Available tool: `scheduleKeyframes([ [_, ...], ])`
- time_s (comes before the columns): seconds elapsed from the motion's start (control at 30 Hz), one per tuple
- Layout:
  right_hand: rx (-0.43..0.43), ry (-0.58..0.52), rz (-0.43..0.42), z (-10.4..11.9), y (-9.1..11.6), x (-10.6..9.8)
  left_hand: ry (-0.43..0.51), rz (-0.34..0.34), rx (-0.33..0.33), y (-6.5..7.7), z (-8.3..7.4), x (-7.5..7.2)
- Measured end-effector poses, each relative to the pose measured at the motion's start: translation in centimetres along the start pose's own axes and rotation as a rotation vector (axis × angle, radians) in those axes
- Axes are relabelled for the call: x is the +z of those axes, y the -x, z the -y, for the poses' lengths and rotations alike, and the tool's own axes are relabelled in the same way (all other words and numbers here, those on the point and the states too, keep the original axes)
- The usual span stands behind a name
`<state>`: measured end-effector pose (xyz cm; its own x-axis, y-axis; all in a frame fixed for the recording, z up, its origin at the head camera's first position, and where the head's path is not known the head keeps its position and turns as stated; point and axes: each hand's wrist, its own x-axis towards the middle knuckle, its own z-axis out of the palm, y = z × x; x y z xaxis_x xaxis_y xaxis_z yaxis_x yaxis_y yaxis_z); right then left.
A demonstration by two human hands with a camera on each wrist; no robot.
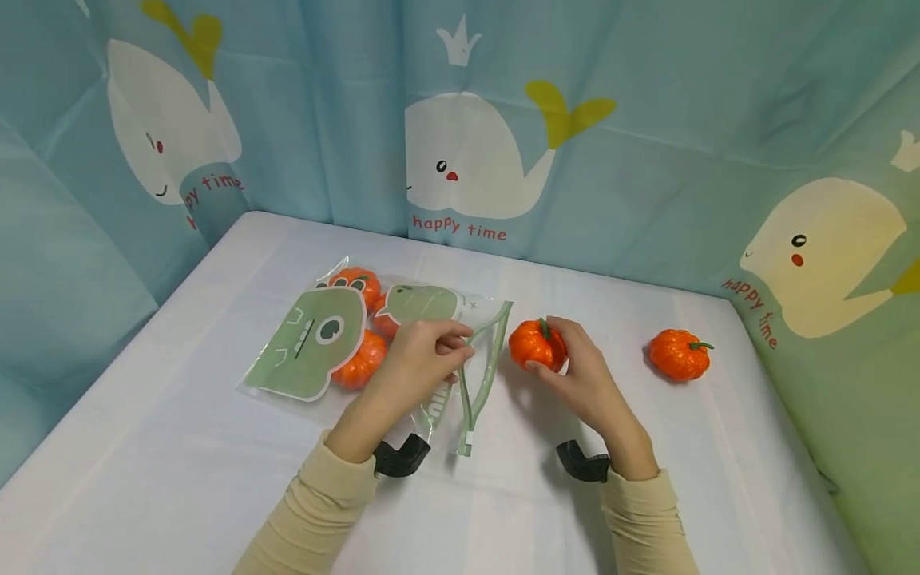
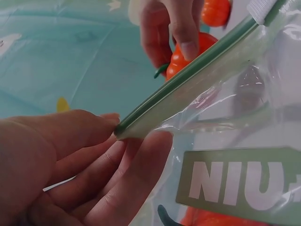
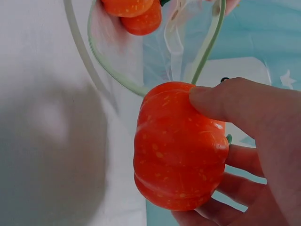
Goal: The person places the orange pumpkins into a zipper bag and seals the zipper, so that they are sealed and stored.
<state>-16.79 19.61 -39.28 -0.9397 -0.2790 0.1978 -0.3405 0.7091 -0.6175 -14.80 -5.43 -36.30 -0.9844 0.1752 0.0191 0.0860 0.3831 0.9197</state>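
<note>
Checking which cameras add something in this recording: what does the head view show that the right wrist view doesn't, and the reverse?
Head only: a ribbed orange pumpkin with a green stem, lying alone at the right; two beige cloth sleeves; a green one-eyed monster print.

Right wrist only: small yellow flecks readable on the glossy orange pumpkin.

Both: that pumpkin, the right hand curled around it, the clear plastic bag with a green-edged mouth, and more orange pumpkins inside the bag.

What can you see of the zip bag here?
A clear, plastic-looking bag lies on the white table, bearing green cartoon prints and white "NIU" lettering. Green zip strips with a white slider edge its mouth, which gapes open toward the right; the left hand pinches that edge. Orange pumpkins show inside.
</note>
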Motion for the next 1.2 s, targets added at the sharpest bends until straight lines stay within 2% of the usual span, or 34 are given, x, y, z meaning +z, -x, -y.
scheduleKeyframes([
  [0.33,-0.108,0.012,0.031,0.9,-0.1,1.1,0.069,0.023,0.001,-0.2,0.4,-0.4],
  [0.5,-0.113,0.008,0.056,1.5,-0.1,1.4,0.082,0.018,0.005,-0.2,0.3,-0.5],
  [0.77,-0.137,-0.003,0.063,2.3,0.0,1.7,0.047,0.022,0.014,-0.2,0.1,-0.5],
  [1.0,-0.185,-0.03,0.073,2.0,0.0,3.0,0.032,0.022,0.018,-0.1,-0.1,-0.4],
  [1.2,-0.158,-0.024,0.087,1.9,-0.2,4.4,0.007,0.016,0.036,0.0,-0.2,-0.4],
])
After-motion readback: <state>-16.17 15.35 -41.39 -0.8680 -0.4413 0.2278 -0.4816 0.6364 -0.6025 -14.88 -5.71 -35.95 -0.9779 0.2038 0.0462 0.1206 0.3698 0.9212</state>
